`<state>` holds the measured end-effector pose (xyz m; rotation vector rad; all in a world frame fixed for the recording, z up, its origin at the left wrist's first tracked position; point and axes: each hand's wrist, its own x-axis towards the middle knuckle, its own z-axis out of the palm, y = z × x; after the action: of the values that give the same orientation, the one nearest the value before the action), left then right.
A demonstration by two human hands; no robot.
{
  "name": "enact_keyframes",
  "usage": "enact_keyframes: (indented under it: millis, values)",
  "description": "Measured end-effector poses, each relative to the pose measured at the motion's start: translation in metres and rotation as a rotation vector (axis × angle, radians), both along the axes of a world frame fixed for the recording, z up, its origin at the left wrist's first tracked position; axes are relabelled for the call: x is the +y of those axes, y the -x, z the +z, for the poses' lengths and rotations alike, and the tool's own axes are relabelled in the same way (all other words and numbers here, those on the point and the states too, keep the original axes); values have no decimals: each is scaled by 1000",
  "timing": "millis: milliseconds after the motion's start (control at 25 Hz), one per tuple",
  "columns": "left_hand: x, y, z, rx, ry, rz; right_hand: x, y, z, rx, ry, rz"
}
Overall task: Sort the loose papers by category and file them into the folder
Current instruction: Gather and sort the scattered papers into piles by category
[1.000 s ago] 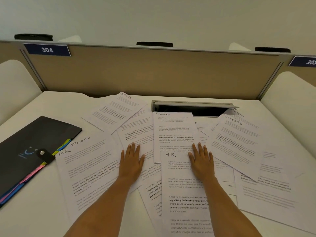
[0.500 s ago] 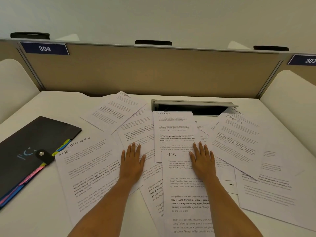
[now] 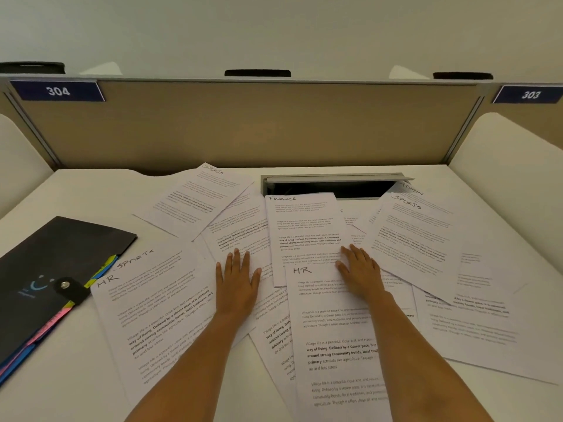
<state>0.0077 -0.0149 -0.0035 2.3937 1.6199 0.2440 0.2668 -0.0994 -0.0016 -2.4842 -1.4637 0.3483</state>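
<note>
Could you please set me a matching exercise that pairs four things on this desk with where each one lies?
Things
1. black snap-strap folder with coloured tabs
2. white printed sheet headed FINANCE
3. white printed sheet headed HR, in the middle
4. blue number plate 304

Places
A. partly under the flat right hand, running down to the near edge of the view
B. at the upper left of the tan partition
C. on the left part of the white table
D. top edge at the open grey cable slot

Pairs: 1-C, 2-D, 3-A, 4-B
</note>
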Motion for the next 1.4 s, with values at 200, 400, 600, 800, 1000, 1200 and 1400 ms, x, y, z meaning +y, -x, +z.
enact_keyframes:
  millis: [200, 400, 600, 800, 1000, 1200, 1400]
  values:
    - [3, -43, 21, -59, -44, 0, -7, -31, 13, -67, -216, -116]
    - [-10, -114, 35, -135, -49, 3, -25, -96, 21, -52, -260, -191]
    - [-36, -192, 35, -199, 8, -14, -53, -169, 27, 19, -228, -310]
    - [-65, -249, 27, -293, 116, -69, -80, -217, 25, 102, -179, -497]
    - [-80, -276, 18, -318, 238, -12, -82, -239, 15, 358, -221, -596]
    - [-76, -285, 19, -470, 273, 165, -78, -240, 14, 570, -414, -647]
    - [-71, -289, 30, -611, 348, 234, -76, -235, 16, 572, -583, -568]
